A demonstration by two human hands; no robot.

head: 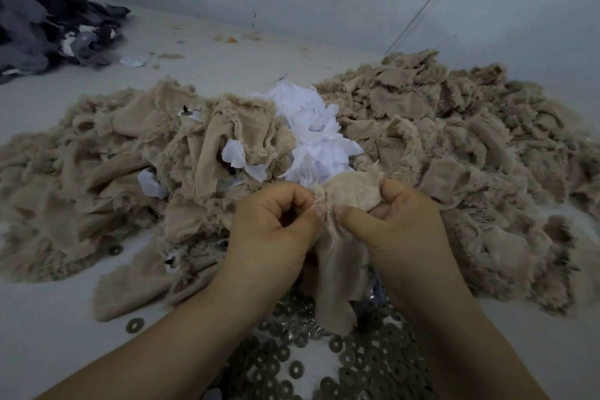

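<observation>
Hands side by side, left hand (pixel 276 221) and right hand (pixel 402 221) both pinch beige fabric scrap (pixel 341 256).

Left hand (pixel 272 227), right hand (pixel 402 224): bare, short plain nails; forearms bare to frame edge.

Left grip (pixel 272 224) and right grip (pixel 402 224) meet close together, fingers curled, thumbs pinching.

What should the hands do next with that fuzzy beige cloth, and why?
Probably ease the two pinches apart to spread the beige cloth open. The left hand and right hand pinch its bunched top edge, thumbs close together, and the rest hangs crumpled above the metal washers.
</observation>
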